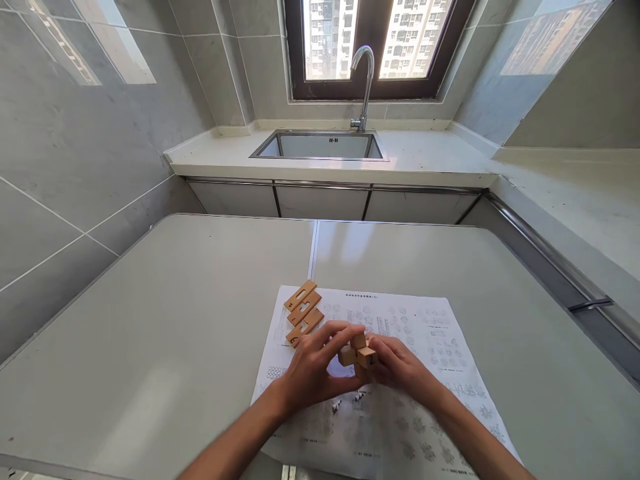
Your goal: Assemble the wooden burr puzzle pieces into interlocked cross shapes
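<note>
Just below the middle of the frame, a small cluster of wooden blocks sits gripped between both hands above a printed sheet. From the left, the left hand curls its fingers over the cluster; from the right, the right hand pinches it. Slightly up and left, three flat wooden pieces lie on the sheet's corner. Beneath spreads a grey table; a sink and tap stand at the top centre.

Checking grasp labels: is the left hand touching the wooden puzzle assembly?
Touching. The head view shows left hand fingertips on the wooden puzzle assembly, opposite the right hand.
</note>
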